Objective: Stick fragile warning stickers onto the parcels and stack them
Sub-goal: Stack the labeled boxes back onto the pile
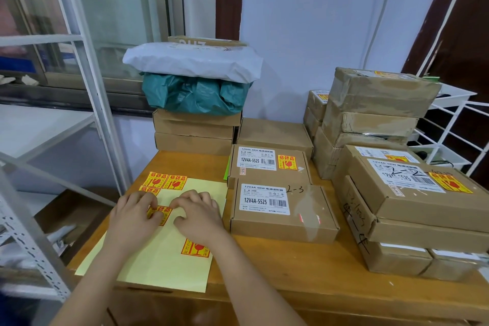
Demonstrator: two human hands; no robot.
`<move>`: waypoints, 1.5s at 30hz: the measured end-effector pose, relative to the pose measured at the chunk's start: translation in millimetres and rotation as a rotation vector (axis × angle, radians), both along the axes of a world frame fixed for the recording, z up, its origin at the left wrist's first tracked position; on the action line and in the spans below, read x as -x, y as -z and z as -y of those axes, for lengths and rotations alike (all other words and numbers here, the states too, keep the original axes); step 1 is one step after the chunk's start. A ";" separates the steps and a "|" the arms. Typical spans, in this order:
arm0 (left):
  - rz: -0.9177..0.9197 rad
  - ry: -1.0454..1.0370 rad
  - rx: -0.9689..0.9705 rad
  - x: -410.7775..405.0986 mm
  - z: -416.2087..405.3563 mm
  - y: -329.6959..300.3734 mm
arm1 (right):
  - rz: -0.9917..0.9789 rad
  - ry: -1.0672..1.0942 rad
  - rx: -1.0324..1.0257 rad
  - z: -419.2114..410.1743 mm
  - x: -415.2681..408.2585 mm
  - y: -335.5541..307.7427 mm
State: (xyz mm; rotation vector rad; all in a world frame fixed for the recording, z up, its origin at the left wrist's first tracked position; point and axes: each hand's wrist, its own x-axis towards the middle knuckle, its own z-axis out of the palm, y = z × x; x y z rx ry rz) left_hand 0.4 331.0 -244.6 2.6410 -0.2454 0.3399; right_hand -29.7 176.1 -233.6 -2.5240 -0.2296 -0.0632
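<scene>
A pale yellow sticker sheet [169, 259] lies on the wooden table [291, 272] with several red-and-yellow fragile stickers on it. My left hand [132, 219] pinches one sticker [161, 213] on the sheet. My right hand [198, 214] rests beside it with fingers curled on the sheet, fingertips at that sticker's edge. A brown parcel marked 2-3 [283, 209] sits right of the sheet with no fragile sticker showing. Behind it a parcel [267, 164] carries a fragile sticker [287, 162].
A stack of stickered parcels [418, 198] stands at the right, taller taped boxes [370, 114] behind it. At the back, green [193, 95] and white [193, 61] mailer bags top brown boxes. Metal shelving [31, 233] is at the left, a white wire rack [455, 135] far right.
</scene>
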 end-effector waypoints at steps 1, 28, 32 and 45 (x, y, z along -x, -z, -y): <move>-0.001 -0.001 -0.001 0.2 0.0 -0.1 | -0.001 -0.001 0.000 0.2 -0.2 -0.1; -0.147 -0.088 0.142 -4.9 -8.1 -14.9 | -0.026 -0.029 0.016 4.4 1.6 -2.1; -0.202 -0.163 0.091 -19.1 -6.4 -19.8 | -0.027 -0.028 0.005 9.2 4.1 -1.7; 0.038 -0.142 0.238 -24.4 0.9 -11.6 | 0.030 -0.038 0.017 11.3 9.2 1.9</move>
